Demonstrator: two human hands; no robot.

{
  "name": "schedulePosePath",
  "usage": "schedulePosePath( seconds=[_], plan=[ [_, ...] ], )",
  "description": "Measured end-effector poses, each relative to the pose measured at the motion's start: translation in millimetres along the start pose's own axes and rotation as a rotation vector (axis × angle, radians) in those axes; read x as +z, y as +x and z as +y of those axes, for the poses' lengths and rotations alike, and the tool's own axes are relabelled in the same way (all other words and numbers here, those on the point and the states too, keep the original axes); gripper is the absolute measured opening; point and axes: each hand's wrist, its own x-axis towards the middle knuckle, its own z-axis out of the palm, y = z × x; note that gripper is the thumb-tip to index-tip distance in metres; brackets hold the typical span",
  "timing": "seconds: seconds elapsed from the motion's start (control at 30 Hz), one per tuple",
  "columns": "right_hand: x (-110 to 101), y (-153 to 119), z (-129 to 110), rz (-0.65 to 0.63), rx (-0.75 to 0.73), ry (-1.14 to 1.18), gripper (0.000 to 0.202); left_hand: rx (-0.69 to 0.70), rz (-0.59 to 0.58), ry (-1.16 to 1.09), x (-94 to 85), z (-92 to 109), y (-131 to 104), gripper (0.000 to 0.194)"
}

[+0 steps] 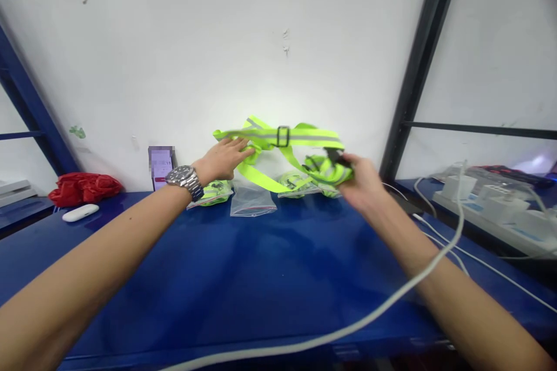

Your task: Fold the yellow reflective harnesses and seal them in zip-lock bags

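A neon yellow reflective vest (311,138) made of elastic straps, with grey stripes and black buckles, is stretched in the air between my hands. My left hand (223,159), a metal watch on its wrist, is closed around the vest's left end. In my right hand (363,181) is the bunched right end, gripped near a black buckle and slightly blurred. Beneath the straps an empty clear zip bag (253,202) lies flat on the blue table (243,278). Clear bags with folded neon vests lie on both sides of it, a left one (213,192) and right ones (296,182) partly covered.
At the left are a red cloth bundle (85,187), a white oval device (80,213) and a phone (162,166) propped against the wall. A white cable (391,308) arcs across the front over my right forearm. Chargers and a power strip (491,211) sit at right.
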Motion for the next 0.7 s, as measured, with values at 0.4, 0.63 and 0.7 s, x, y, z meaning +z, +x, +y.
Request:
schedulePosePath(
  seconds=[0.4,0.63,0.7],
  plan=[
    [8,-50,107,-0.262,0.25,-0.225,0.008,-0.256,0.156,-0.145,25.6,90,-43,0.024],
    [-4,-46,104,-0.536,0.143,-0.969,0.026,-0.222,-0.047,-0.403,58.0,111,-75,0.046],
    [-7,-41,98,-0.554,-0.316,-1.259,0.026,-0.163,-0.035,-0.457,67.2,107,-80,0.041]
  ],
)
